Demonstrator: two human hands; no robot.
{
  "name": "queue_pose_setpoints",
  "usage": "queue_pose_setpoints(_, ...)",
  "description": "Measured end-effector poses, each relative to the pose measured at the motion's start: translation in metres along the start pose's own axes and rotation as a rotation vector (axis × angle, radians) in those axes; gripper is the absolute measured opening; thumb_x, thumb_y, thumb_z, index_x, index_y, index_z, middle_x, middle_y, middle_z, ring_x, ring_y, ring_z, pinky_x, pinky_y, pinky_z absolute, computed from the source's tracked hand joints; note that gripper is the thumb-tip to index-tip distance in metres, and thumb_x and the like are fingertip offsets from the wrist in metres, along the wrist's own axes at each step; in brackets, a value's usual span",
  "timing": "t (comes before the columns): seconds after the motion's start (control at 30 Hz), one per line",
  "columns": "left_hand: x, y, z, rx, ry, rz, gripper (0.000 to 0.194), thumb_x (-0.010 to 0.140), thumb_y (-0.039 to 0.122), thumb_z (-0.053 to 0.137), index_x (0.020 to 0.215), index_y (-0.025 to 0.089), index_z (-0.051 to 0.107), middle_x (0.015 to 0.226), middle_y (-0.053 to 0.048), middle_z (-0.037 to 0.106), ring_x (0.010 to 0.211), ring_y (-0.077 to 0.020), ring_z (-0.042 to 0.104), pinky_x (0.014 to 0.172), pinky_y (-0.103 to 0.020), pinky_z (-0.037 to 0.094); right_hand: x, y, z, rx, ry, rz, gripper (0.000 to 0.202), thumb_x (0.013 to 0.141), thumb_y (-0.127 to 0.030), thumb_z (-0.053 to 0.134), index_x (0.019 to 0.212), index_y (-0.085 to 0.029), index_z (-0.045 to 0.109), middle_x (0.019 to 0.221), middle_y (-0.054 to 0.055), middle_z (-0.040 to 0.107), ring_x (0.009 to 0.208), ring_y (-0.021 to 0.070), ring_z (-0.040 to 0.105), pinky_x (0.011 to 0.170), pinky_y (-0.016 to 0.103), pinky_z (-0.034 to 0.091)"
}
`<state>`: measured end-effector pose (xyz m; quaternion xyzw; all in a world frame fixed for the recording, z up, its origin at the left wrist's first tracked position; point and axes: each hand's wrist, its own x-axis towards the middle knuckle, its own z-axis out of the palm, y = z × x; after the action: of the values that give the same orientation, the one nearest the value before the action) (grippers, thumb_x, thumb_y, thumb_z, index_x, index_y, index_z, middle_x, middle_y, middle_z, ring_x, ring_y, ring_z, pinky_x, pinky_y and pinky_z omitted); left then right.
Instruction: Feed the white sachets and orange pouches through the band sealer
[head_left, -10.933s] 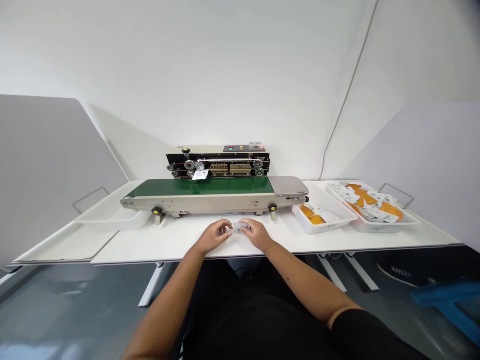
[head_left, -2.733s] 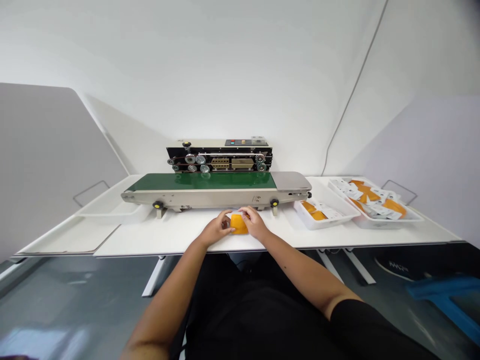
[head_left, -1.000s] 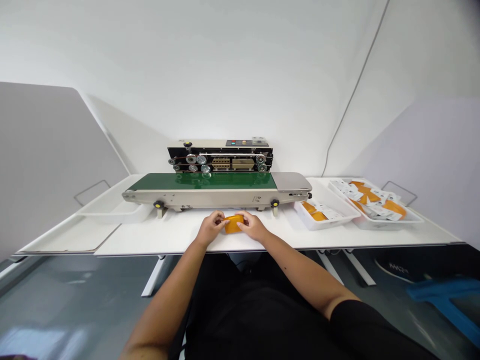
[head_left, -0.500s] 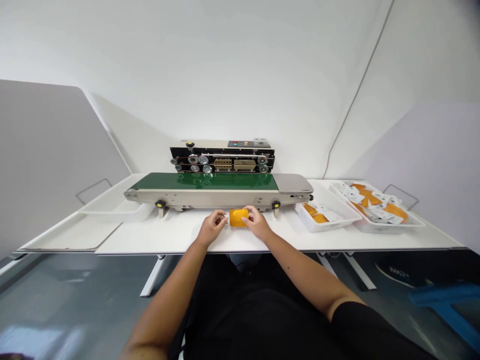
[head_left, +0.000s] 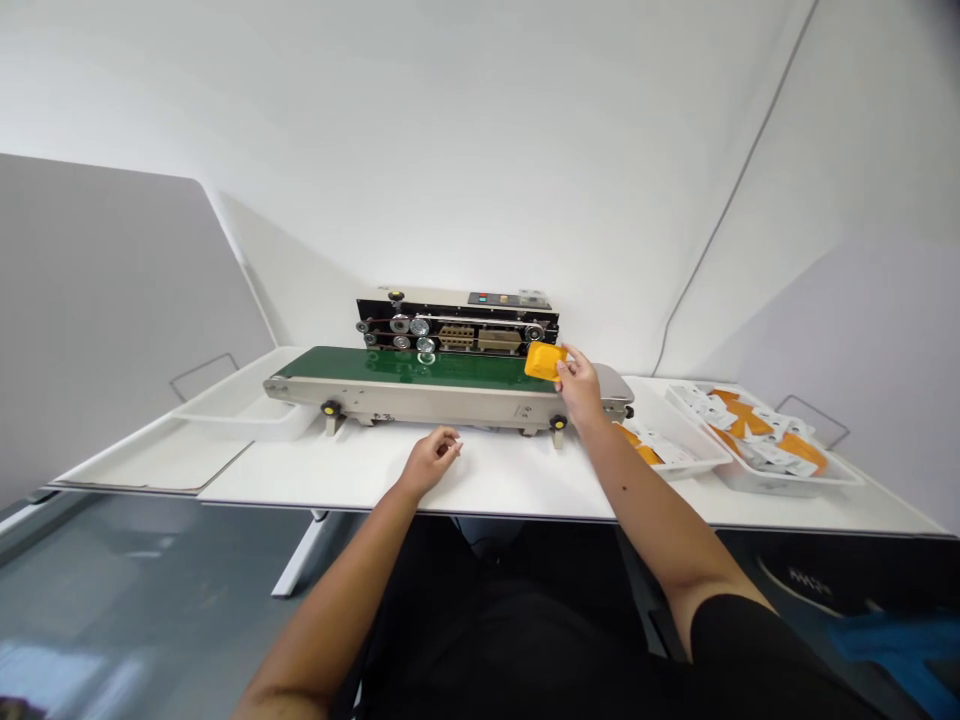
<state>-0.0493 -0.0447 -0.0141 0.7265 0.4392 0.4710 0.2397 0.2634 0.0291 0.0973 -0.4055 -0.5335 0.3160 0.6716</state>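
A small orange packet (head_left: 545, 361) hangs over the right end of the green conveyor belt of a band sealing machine (head_left: 450, 400). My right hand (head_left: 577, 383) is closed on the packet's right edge, thumb in front and fingers behind. The packet's left part faces the machine's rollers. Low over the white table, in front of the conveyor, my left hand (head_left: 433, 459) is loosely curled with a gap between thumb and fingers. No object shows in it.
Right of the machine, a small white tray (head_left: 701, 466) holds orange and white packets; a larger bin (head_left: 787, 485) beside it holds several more. A white tray (head_left: 247, 428) stands at the left. Grey partitions flank the white table (head_left: 300, 480).
My right hand has lifted the orange packet from the table up and rightward to the belt's right end. My left hand has stayed near the table. The view has shifted slightly.
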Motion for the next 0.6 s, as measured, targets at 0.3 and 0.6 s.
queue_pose_setpoints(0.3, -0.001, 0.002, -0.003, 0.039, -0.025, 0.012, 0.018, 0.094, 0.037, 0.057, 0.096, 0.02, 0.062, 0.076, -0.001, 0.071, 0.068, -0.0165, 0.065, 0.062, -0.025, 0.047, 0.064, 0.019, -0.033, -0.158, 0.326, 0.143, 0.062, 0.083, -0.015, 0.052, 0.145, -0.018, 0.047, 0.082, 0.0, 0.059, 0.049, 0.0076, 0.049, 0.045, 0.018, 0.041)
queue_pose_setpoints(0.6, 0.0, 0.003, -0.002, 0.078, -0.032, 0.03, 0.017, 0.093, 0.036, 0.058, 0.092, 0.021, 0.063, 0.075, 0.0, 0.071, 0.067, -0.0161, 0.063, 0.063, -0.025, 0.046, 0.102, 0.033, -0.035, -0.13, 0.186, 0.33, 0.042, 0.078, -0.01, 0.06, 0.119, -0.009, 0.063, 0.068, 0.001, 0.06, 0.043, 0.0061, 0.044, 0.039, 0.017, 0.033)
